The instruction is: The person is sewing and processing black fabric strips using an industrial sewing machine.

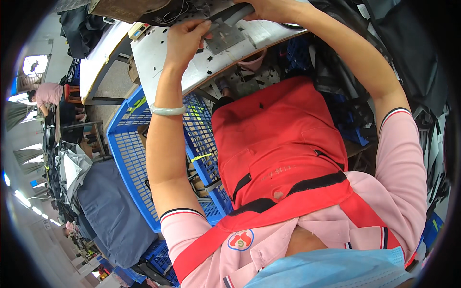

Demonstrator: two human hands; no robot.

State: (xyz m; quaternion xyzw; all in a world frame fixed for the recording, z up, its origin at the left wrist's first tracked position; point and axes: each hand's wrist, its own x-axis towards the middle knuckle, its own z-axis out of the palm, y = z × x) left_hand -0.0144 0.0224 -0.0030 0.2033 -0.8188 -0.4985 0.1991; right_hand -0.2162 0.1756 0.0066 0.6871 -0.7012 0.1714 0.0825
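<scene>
At the worktable's far side, my left hand (185, 42) pinches the end of a dark strip (222, 21) between thumb and fingers. The strip looks like black and grey fabric or webbing. My right hand (269, 8) is closed around its other end, partly cut off by the upper edge of the view. Just below the strip, a shiny metal plate (224, 38) lies set on the white tabletop (158, 60). A brown machine body (127, 8), with thin wires beside it, stands to the left of my hands; it looks like a sewing machine.
Small black scraps dot the tabletop. Blue plastic crates (132, 153) stand at my left, beside a dark cloth-covered stack (113, 211). Black material (408, 62) hangs at the right. A red apron (283, 139) covers my lap. Another person (48, 93) sits far left.
</scene>
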